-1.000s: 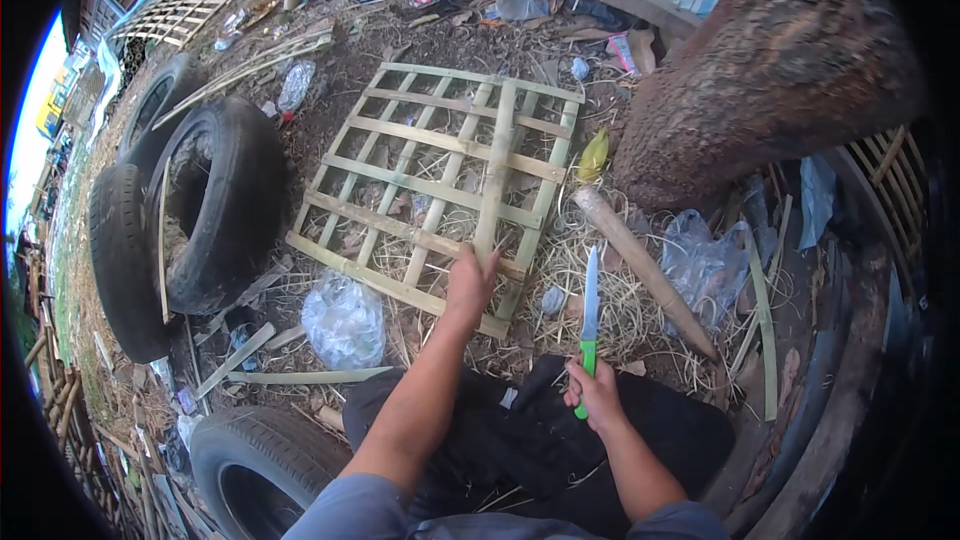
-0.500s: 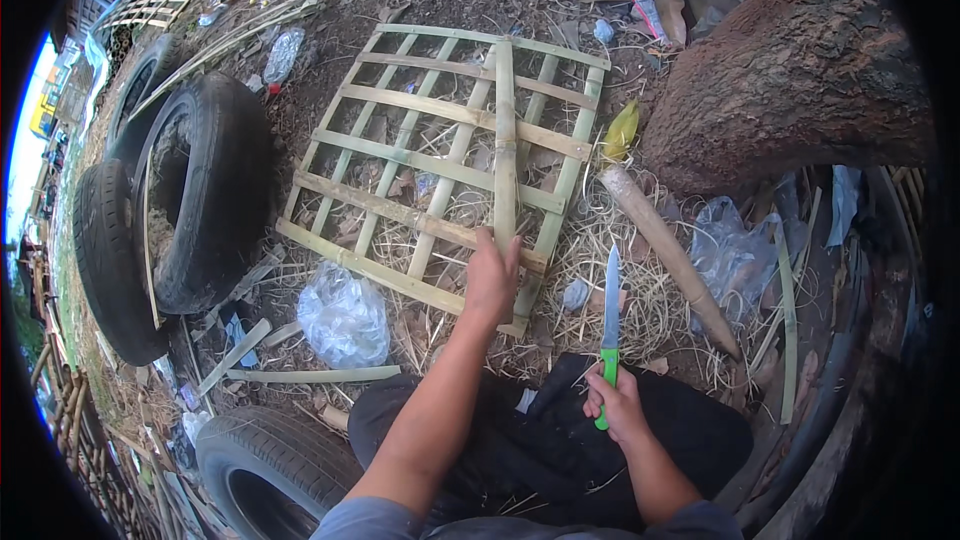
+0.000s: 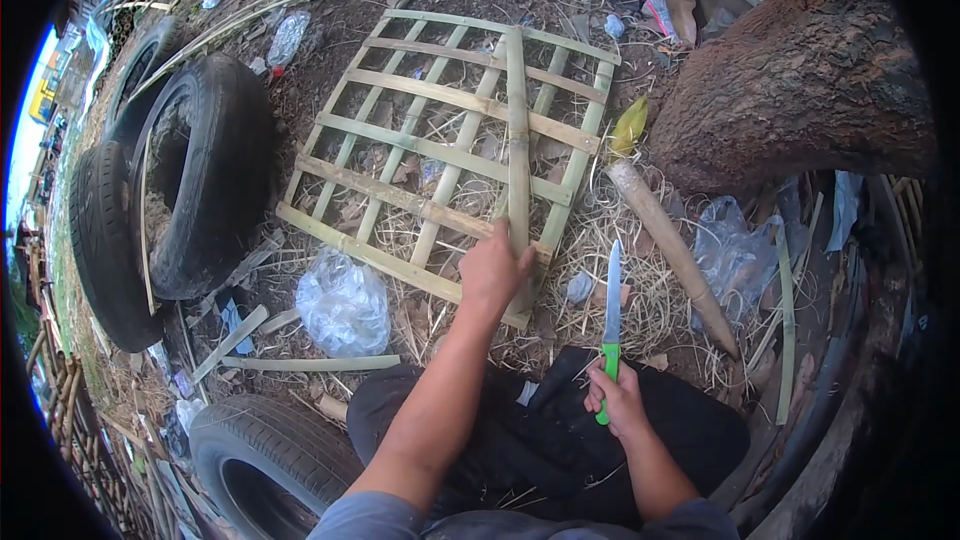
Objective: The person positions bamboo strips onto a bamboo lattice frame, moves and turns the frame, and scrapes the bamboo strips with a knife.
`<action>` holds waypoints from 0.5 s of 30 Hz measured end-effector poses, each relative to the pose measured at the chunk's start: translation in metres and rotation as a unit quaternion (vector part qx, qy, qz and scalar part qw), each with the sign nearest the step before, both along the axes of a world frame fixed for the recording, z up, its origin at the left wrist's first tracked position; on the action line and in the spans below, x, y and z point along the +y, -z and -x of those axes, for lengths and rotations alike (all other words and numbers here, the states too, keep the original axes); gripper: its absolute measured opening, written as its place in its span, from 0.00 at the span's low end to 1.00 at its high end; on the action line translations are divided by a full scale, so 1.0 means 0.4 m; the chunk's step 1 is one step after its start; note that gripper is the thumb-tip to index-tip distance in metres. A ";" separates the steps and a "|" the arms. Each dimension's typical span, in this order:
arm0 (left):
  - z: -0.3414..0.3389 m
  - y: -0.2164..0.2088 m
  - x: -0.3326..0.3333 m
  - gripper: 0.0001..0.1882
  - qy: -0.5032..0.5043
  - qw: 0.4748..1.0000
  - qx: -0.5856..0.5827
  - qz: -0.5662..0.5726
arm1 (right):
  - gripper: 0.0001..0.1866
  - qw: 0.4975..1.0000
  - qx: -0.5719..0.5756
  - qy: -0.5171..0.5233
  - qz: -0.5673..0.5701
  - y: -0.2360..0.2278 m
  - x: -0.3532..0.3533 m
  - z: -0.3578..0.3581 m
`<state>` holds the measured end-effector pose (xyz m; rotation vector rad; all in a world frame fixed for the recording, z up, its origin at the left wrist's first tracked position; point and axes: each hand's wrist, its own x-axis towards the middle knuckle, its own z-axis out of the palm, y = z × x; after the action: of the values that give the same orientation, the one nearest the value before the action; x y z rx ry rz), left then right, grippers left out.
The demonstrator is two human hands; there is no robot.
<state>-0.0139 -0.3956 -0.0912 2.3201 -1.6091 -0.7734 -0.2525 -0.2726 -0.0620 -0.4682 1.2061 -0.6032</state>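
Note:
A woven bamboo lattice panel (image 3: 440, 150) lies on the ground in front of me. One bamboo strip (image 3: 517, 130) rests lengthwise over its crosspieces, right of the panel's middle. Around the near end of this strip my left hand (image 3: 490, 275) is closed, its index finger and thumb to either side; the palm hides the strip's tip. My right hand (image 3: 615, 395) grips the green handle of a knife (image 3: 612, 300) above my lap, blade pointing up and away, apart from the panel.
Worn tires (image 3: 220, 180) stand at the left, with another tire (image 3: 270, 460) near my left knee. A thick tree trunk (image 3: 800, 80) rises at the right. Beside it lie a round wooden stick (image 3: 670, 250), pale shavings (image 3: 580, 310) and a clear plastic bag (image 3: 735, 250). Another crumpled bag (image 3: 343, 305) sits left.
The view has shifted slightly. My left hand has adjusted its hold at the strip's near end, thumb spread further to the right. The knife stays nearly where it was.

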 end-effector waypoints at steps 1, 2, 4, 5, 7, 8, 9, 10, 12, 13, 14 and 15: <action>0.001 -0.005 -0.001 0.35 0.000 1.000 0.001 -0.001 | 0.05 1.000 -0.001 0.000 -0.002 0.001 0.000 0.000; 0.002 -0.014 -0.002 0.36 0.003 1.000 -0.004 -0.017 | 0.05 1.000 0.000 0.000 -0.002 0.002 0.000 0.000; 0.003 -0.023 -0.004 0.38 0.006 0.999 -0.009 -0.035 | 0.05 1.000 0.005 -0.003 -0.006 0.003 0.000 0.000; 0.003 -0.025 -0.005 0.40 0.009 0.999 -0.014 -0.043 | 0.05 1.000 0.006 -0.003 -0.006 0.003 0.000 0.000; 0.003 -0.025 -0.006 0.41 0.013 0.998 -0.018 -0.052 | 0.04 1.000 0.009 -0.003 -0.007 0.003 0.001 0.000; 0.002 -0.026 -0.006 0.41 0.013 0.998 -0.018 -0.052 | 0.04 1.000 0.009 -0.003 -0.008 0.003 0.000 -0.001; 0.002 -0.026 -0.006 0.42 0.013 0.998 -0.018 -0.051 | 0.05 1.000 0.009 -0.002 -0.009 0.002 -0.001 -0.002; 0.002 -0.027 -0.007 0.42 0.013 0.998 -0.018 -0.052 | 0.05 1.000 0.008 -0.001 -0.010 0.001 -0.001 -0.002; 0.002 -0.032 -0.010 0.43 0.012 0.997 -0.016 -0.072 | 0.05 1.000 0.009 -0.003 -0.009 0.002 -0.001 -0.001; 0.002 -0.033 -0.011 0.43 0.013 0.997 -0.015 -0.073 | 0.05 1.000 0.010 -0.004 -0.007 0.002 0.000 0.000; 0.000 -0.033 -0.010 0.43 0.013 0.997 -0.011 -0.072 | 0.05 1.000 0.010 -0.004 -0.008 0.005 0.000 0.000; -0.001 -0.033 -0.009 0.43 0.014 0.997 -0.006 -0.071 | 0.05 1.000 0.011 -0.005 -0.006 0.009 0.001 0.001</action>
<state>-0.0135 -0.3993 -0.0782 2.4058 -1.6454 -0.9097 -0.2529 -0.2723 -0.0654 -0.4717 1.2266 -0.5845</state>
